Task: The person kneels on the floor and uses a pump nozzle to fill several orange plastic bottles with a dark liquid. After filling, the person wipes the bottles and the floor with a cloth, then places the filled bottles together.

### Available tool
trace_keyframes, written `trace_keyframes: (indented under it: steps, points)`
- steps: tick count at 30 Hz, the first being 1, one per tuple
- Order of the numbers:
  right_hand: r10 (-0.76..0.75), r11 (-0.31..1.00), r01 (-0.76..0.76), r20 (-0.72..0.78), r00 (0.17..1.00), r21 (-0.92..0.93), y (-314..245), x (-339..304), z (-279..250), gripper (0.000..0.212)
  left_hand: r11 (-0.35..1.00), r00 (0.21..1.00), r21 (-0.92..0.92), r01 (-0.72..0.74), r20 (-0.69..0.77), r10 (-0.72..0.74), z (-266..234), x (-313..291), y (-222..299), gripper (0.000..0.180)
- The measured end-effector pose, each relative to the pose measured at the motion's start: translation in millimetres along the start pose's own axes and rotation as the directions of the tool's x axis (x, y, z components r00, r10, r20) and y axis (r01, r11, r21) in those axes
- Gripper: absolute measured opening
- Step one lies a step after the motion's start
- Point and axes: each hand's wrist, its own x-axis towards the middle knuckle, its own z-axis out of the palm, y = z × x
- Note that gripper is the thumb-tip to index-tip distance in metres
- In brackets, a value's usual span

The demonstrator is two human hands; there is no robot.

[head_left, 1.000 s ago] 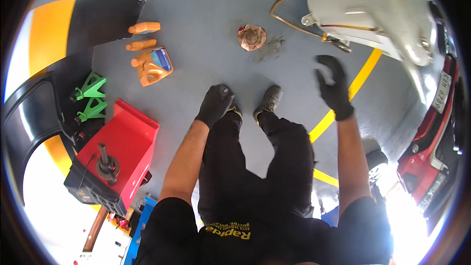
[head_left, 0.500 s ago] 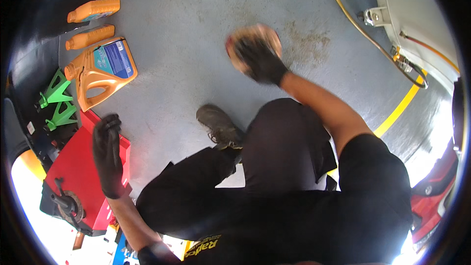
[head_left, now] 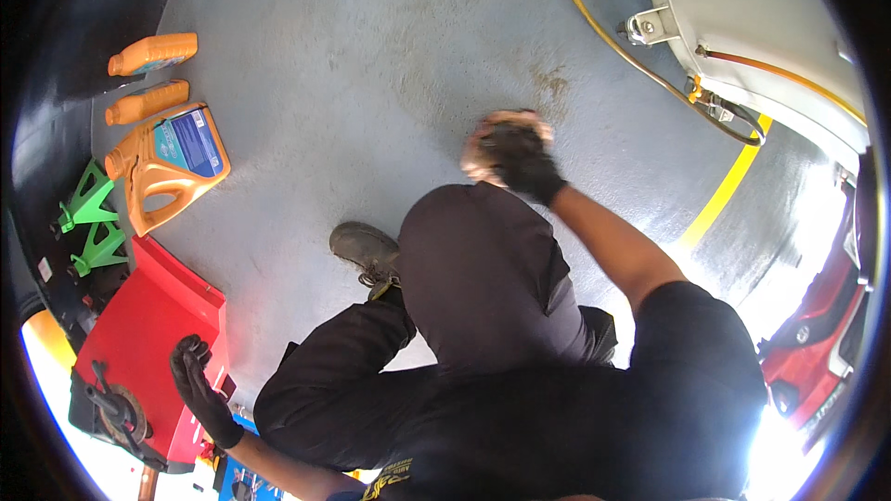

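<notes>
My right hand, in a dark glove, presses a pale bunched cloth with reddish edges against the grey floor, just beyond my raised knee. Motion blurs the cloth, and the hand covers much of it. A brownish dirt smear marks the floor just past the cloth. At the lower left, my gloved left hand hangs beside a red metal cabinet. It holds nothing, and its fingers are loosely bent and slightly apart.
Orange bottles lie left, including a large jug with a blue label. Green stands are below them. A rounded white tank with a yellowish hose occupies the upper right, near a yellow floor line.
My right hand has drawn the cloth nearer my knee and across toward the dirt, less of which shows. My left hand has dropped lower beside the red cabinet. The view has shifted slightly.
</notes>
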Motion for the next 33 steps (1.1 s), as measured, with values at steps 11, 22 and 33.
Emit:
trace_keyframes:
  steps: [11,22,33]
  points:
    - [-0.038,0.883,-0.026,-0.128,0.991,-0.469,-32,194,3,0.064,0.971,0.96,-0.048,-0.234,-0.167,0.223,4,6,66,0.035]
    - [0.033,0.793,-0.251,-0.372,0.927,-0.555,137,171,-72,0.079,0.992,0.955,-0.058,-0.112,-0.282,0.092,-16,-25,4,0.041]
    - [-0.494,0.841,0.493,0.057,0.868,-0.224,-94,172,2,0.06,0.995,0.917,0.093,-0.032,-0.393,0.066,-31,-50,0,0.051]
